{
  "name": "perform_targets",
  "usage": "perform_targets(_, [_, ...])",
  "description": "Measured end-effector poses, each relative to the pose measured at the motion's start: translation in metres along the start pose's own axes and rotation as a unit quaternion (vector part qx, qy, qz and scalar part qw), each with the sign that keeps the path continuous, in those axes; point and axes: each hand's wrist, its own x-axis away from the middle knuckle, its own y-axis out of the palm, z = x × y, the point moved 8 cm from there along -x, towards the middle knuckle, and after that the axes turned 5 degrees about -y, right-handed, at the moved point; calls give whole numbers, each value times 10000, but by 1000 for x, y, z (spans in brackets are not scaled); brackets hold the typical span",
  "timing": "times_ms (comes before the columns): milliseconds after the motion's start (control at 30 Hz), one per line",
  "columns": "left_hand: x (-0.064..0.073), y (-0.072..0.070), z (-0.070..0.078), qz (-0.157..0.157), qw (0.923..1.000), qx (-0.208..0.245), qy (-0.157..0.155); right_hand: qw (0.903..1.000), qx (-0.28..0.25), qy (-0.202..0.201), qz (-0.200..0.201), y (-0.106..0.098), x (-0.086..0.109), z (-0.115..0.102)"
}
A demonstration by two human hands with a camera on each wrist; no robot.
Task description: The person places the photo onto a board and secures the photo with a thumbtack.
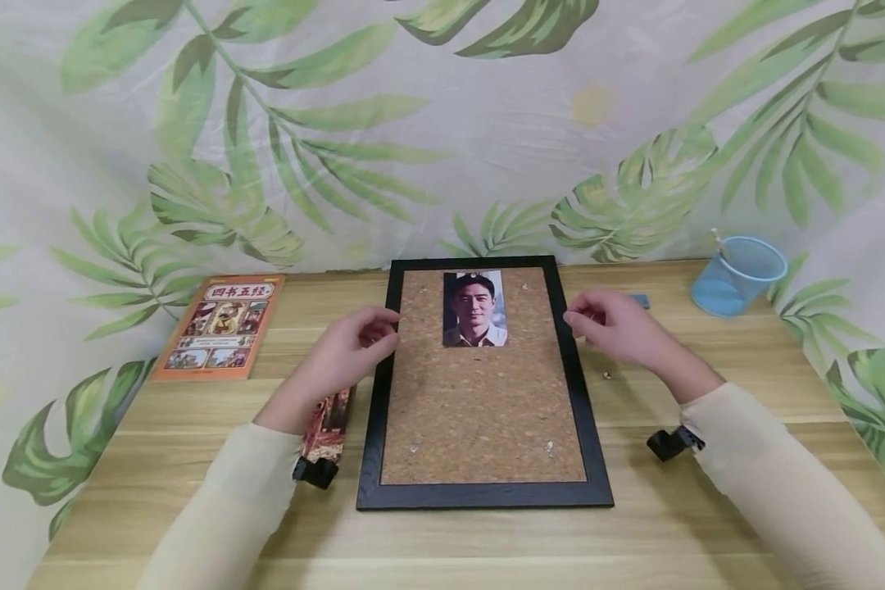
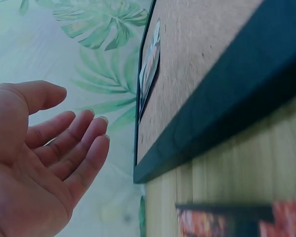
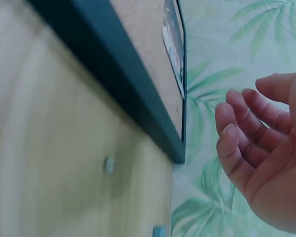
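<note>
A dark, oblong paper photo (image 1: 475,311) lies high on a black-edged brown cork board (image 1: 479,410). Beside the board, left hand (image 1: 347,348) and right hand (image 1: 615,328) hold nothing, fingers loose. Placing seems done; another pick-up would need pinching.

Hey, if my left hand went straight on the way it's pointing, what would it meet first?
Probably the left side of the black frame; your left hand points that way. Its height is hard to judge, so it might pass above toward the photo.
</note>
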Motion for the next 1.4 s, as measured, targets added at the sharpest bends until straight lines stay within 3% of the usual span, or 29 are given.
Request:
perform_targets(200, [22,-15,-9,124,9986,-495,-129,9991,359,159,127,-9,30,16])
perform_targets(400, [50,-27,-36,56,9892,-1245,-766,9979,575,248,172,-8,51,34])
perform_targets(533, [68,-34,-59,-35,9766,-1801,-1177,9970,682,343,150,-2,58,48])
perform_targets(733, [88,-40,-89,-269,9453,-2687,-1830,9960,744,498,33,9,60,62])
perform_targets(867, [95,-37,-101,-469,9326,-2938,-2041,9948,838,581,-42,13,59,64])
perform_targets(1000, [94,-34,-107,-570,9359,-2776,-2095,9933,999,582,-70,15,56,63])
perform_targets(1100, [93,-31,-111,-618,9447,-2458,-2079,9923,1098,562,-122,16,53,63])
perform_targets(1233, [94,-34,-115,-490,9583,-2001,-1981,9914,1201,482,-178,18,50,61])
perform_targets(1400, [98,-45,-115,-261,9656,-1815,-1843,9910,1234,463,-249,19,49,58])
